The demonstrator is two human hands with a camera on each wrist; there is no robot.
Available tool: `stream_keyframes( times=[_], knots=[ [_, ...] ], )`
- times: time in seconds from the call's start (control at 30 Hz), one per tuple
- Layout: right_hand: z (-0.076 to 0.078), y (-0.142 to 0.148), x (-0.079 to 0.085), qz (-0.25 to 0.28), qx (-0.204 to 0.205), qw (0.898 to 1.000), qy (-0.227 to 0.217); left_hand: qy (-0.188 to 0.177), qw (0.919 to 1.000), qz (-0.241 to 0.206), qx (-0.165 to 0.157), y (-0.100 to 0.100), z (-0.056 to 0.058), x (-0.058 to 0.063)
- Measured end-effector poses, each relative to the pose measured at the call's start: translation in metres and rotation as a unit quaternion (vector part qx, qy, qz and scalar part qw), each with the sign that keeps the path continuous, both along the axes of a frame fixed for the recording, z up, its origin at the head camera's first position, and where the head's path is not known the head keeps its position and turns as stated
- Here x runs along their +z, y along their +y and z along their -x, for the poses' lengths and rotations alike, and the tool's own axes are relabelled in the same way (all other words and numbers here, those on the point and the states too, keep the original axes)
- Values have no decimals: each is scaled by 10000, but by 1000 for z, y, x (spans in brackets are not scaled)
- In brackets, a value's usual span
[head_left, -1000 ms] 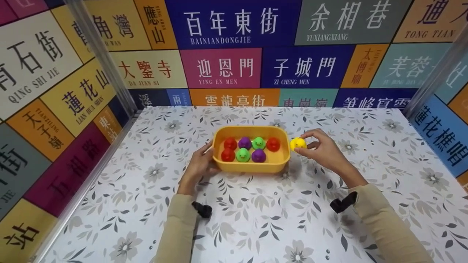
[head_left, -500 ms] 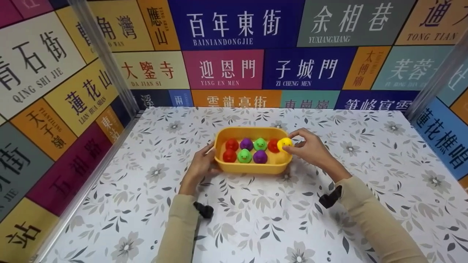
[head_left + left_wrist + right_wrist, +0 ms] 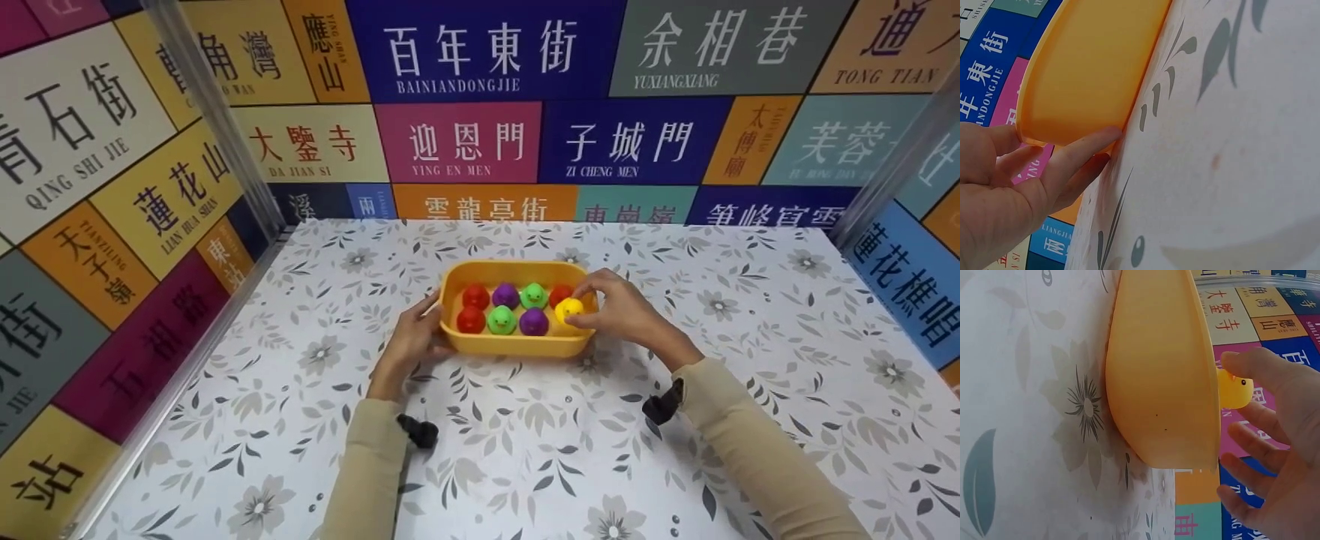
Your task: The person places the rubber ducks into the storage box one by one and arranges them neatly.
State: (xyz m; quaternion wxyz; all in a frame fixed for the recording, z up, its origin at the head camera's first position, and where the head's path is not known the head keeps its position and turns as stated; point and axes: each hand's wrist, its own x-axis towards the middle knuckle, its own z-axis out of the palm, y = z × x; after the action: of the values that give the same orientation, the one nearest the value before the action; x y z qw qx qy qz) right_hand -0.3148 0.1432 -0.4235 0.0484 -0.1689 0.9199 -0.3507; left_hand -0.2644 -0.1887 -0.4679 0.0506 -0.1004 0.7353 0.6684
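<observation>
A yellow-orange plastic box stands on the table, holding several small toy ducks: red, purple and green. My left hand rests against its left end; in the left wrist view, extended fingers touch the wall and rim of the box. At the box's right end, my right hand pinches a yellow toy duck between thumb and forefinger, inside the rim at the front right. In the right wrist view the yellow duck's head shows above the rim, while the other fingers stay outside the box.
The table has a white floral cover. Panels with street names line the back and both sides, with clear edge strips at the corners. A black wrist camera sits on the left sleeve, another on the right.
My right hand has carried the yellow duck leftward from beside the box, over the right rim and down into the front right corner. My left hand stays at the left end.
</observation>
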Motion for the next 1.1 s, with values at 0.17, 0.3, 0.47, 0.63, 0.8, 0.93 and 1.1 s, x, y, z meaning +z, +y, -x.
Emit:
stream_keyframes(
  times=[0.17, 0.3, 0.47, 0.63, 0.8, 0.93, 1.1],
  knots=[
    [2, -4, -5, -135, 33, 9999, 81, 146, 9998, -158, -45, 0, -1, -2],
    [3, -7, -9, -50, -57, 10000, 20, 177, 9996, -236, -47, 0, -1, -3],
    [6, -11, -13, -188, -181, 9995, -172, 132, 9996, -230, -37, 0, -1, -3],
    [8, -14, -13, -365, -275, 9982, -396, 153, 9996, -238, -73, 1, 0, -2],
    [12, -16, -12, -498, -370, 9957, -694, 178, 9996, -229, -75, 0, 0, -1],
    [13, -17, -13, -484, -311, 9953, -780, 104, 9997, -225, -75, 0, 0, -1],
    [12, -20, -13, -541, -293, 9950, -791, 92, 9998, -176, -70, 0, 0, -3]
  ],
)
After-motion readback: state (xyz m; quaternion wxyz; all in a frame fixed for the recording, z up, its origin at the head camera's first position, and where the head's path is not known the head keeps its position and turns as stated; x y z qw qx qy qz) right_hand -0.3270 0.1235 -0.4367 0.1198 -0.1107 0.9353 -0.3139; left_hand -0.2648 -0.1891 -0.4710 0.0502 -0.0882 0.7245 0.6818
